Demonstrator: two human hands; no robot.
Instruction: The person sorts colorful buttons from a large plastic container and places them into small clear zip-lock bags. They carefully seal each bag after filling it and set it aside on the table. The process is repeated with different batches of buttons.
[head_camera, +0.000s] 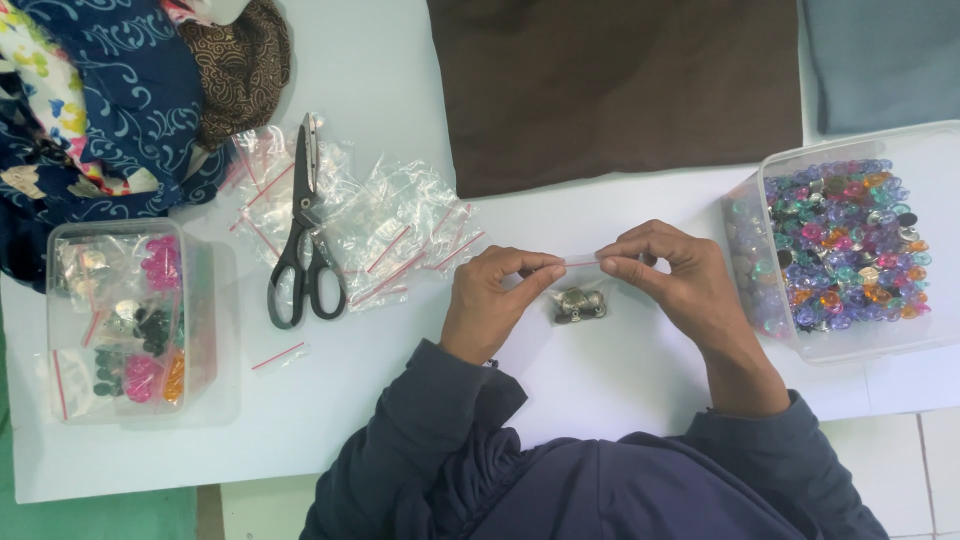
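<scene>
Dark blue sleeves (560, 470) at bottom centre, both hands pinching one small clear bag (580, 285) at mid-frame.
Left hand (495, 300) and right hand (680, 280) clamp opposite ends of the bag's top edge, long axis left-right, likely stretched taut for sealing; grey metal pieces sag inside, above the white table (400, 400).

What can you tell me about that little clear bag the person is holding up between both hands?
The small clear plastic bag is pinched along its top edge by the left hand and the right hand, and hangs just above the white table. Its top is stretched flat between the fingertips. A cluster of small silvery metal pieces sits at its bottom.
</scene>
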